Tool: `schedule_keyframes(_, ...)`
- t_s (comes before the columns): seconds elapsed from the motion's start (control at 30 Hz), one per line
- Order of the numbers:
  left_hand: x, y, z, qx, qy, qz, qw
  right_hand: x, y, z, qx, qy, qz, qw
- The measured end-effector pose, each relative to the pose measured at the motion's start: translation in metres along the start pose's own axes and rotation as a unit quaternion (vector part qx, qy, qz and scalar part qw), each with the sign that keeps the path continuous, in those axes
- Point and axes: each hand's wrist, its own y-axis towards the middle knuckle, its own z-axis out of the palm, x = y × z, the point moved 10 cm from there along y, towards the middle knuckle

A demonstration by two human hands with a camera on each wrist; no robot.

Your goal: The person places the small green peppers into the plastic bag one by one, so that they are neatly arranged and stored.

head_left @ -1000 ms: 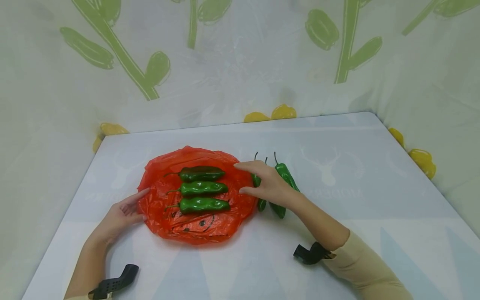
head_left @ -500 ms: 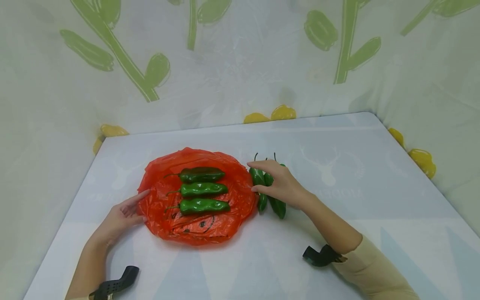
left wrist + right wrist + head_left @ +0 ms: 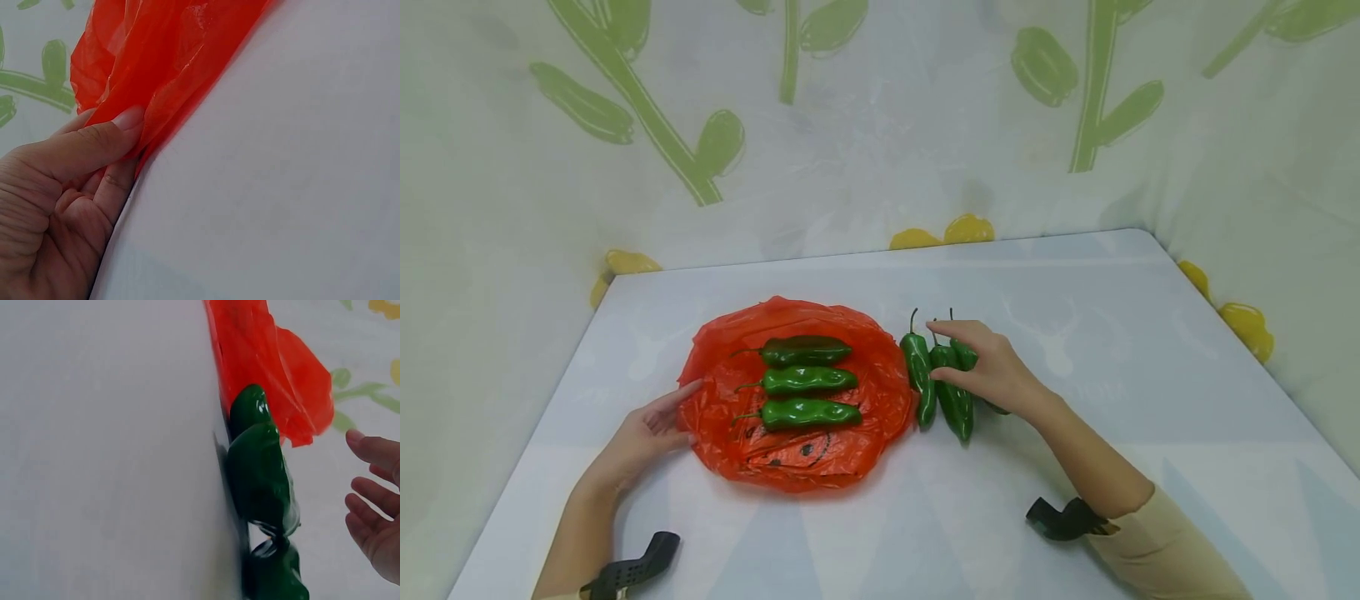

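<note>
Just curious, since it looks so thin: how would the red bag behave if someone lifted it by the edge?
Probably floppy: the bag is wrinkled and looks like thin plastic. It may well sag under the three peppers lying on it. Those look glossy, so they might slide or roll if it tilts.

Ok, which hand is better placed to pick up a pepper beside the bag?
Probably the right hand: it is right by the loose peppers, holding nothing; the left hand pinches the red bag across from them.
</note>
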Motion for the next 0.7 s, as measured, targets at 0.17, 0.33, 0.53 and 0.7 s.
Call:
schedule_keyframes(0.17,0.000,0.000,0.000,0.000,-0.004,-0.001,1.0000,-0.007,-0.005,-0.007,-0.015,-0.005,-0.002,1.000)
schedule_keyframes(0.33,0.000,-0.001,0.001,0.001,-0.005,0.003,1.0000,-0.019,-0.012,-0.013,-0.027,-0.006,0.020,0.999)
schedule_keyframes(0.53,-0.001,-0.001,0.001,0.003,-0.002,0.008,1.0000,-0.036,-0.016,-0.016,-0.037,-0.015,0.043,0.998)
schedule_keyframes(0.7,-0.001,-0.001,0.001,-0.001,0.012,-0.003,0.9999,-0.049,-0.016,-0.015,-0.037,-0.016,0.065,0.997)
